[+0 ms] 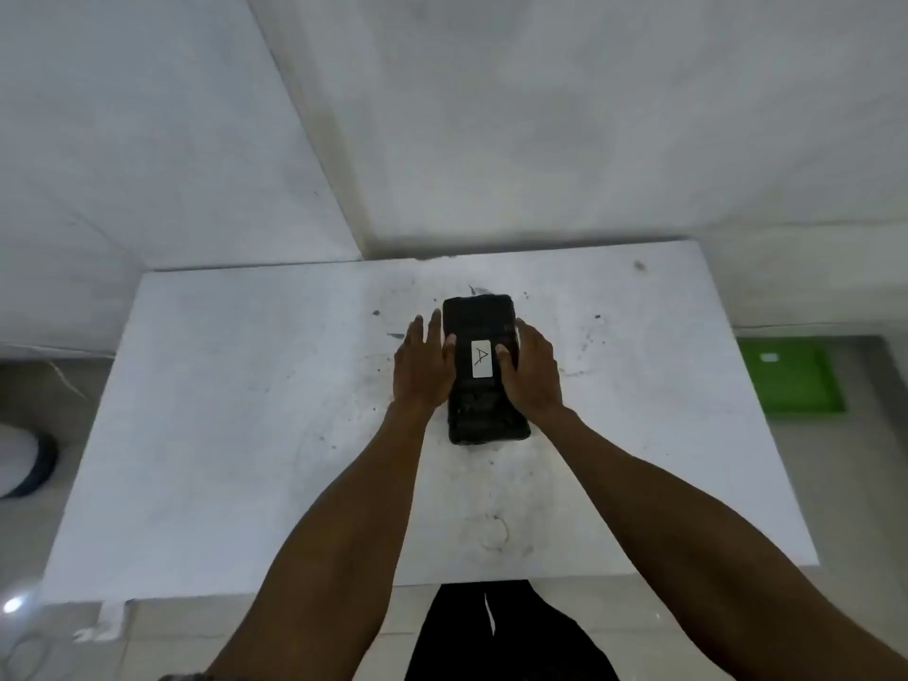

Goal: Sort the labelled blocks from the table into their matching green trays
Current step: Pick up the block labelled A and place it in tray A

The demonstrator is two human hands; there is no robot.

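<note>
One white table (221, 435), scuffed and speckled with dark marks, filling the middle of the head view, white wall behind. Off the table's right edge, lower down, a green tray (796, 385) with a small white label, too small to read. Near the table's centre, a black block (484, 317), long axis running straight away from the body, white tag marked "A" on top. Both forearms reaching forward, one to each long side of the block. Left hand (420, 371) flat against the left side, fingers extended, thumb resting on top beside the tag. Right hand (533, 371) cupped over the right side, thumb on top too. Block pressed between the palms, apparently on the table, lift not evident. Tray well apart to the right, nearer the right hand; probable carry sideways to the right, if that label matches.
</note>
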